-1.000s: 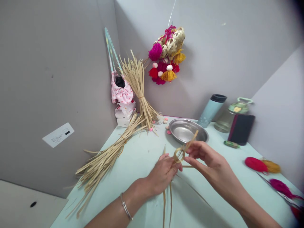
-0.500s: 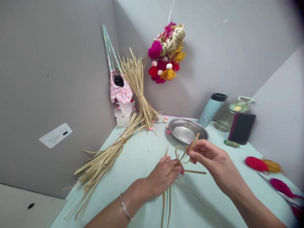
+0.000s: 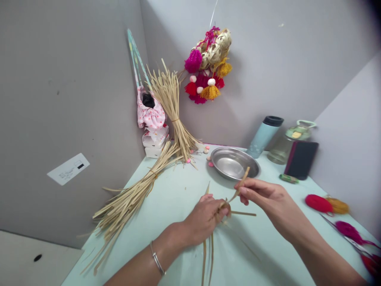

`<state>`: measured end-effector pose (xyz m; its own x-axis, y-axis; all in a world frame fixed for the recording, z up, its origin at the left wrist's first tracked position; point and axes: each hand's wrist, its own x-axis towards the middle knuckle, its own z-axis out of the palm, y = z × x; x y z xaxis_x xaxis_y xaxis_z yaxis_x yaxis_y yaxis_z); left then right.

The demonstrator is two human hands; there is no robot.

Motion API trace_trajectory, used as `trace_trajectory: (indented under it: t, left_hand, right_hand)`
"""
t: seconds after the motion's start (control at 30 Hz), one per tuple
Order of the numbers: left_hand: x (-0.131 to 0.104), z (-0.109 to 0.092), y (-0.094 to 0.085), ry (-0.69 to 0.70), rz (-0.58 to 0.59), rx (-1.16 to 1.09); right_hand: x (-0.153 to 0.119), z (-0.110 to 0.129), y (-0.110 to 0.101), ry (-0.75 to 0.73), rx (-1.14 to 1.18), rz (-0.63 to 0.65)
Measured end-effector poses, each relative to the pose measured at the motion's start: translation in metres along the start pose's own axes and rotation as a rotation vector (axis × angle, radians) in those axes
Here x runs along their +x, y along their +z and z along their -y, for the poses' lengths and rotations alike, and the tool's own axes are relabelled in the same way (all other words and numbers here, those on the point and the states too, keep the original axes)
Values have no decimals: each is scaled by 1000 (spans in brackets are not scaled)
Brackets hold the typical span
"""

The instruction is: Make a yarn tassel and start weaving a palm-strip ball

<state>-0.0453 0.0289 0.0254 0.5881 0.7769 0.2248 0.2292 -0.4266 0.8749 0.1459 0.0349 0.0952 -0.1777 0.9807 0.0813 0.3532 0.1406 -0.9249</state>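
My left hand (image 3: 205, 218) is closed around a small piece of weaving (image 3: 224, 205) made of flat straw-coloured strips, mostly hidden by the fingers. Loose strip ends (image 3: 212, 254) stick out below it, and others point up and to the right. My right hand (image 3: 262, 194) pinches one flat strip (image 3: 242, 183) between thumb and fingers. That strip runs down taut to the weaving in the left hand. Both hands are above the pale green table (image 3: 172, 210), in front of the metal bowl (image 3: 235, 161).
Two strip bundles (image 3: 133, 194) are at the left and back. A woven ornament with tassels (image 3: 210, 63) hangs on the wall. A blue tumbler (image 3: 264, 137), a bottle (image 3: 279, 149) and a phone (image 3: 301, 161) stand back right. Red yarn (image 3: 319, 203) and scissors (image 3: 353, 240) lie right.
The loop of strip between my hands has been drawn tight and is gone. My right hand has moved slightly down; the left hand stays in nearly the same place.
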Motion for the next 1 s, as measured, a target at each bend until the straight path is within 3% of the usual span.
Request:
trace_trajectory:
  t: [0.17,0.37,0.5,0.6,0.73,0.9,1.0]
  left_hand:
    - [1,5,3,0,-5,7]
    - [3,5,5,12,-12,-31]
    - [2,0,6,-61,39,-211]
    - [0,-3,6,-125,45,-389]
    - [-1,-9,-1,-51,29,-599]
    - [1,-16,-10,-21,88,-824]
    - [2,-13,-9,-52,5,-894]
  right_hand:
    - [-1,1,-3,5,15,107]
    - [-5,-3,20,31,168,266]
    - [-7,-3,30,4,310,302]
    - [-6,-4,27,20,321,248]
    - [-1,-5,20,12,216,154]
    - [1,-5,18,59,204,147]
    - [3,-5,18,61,234,146]
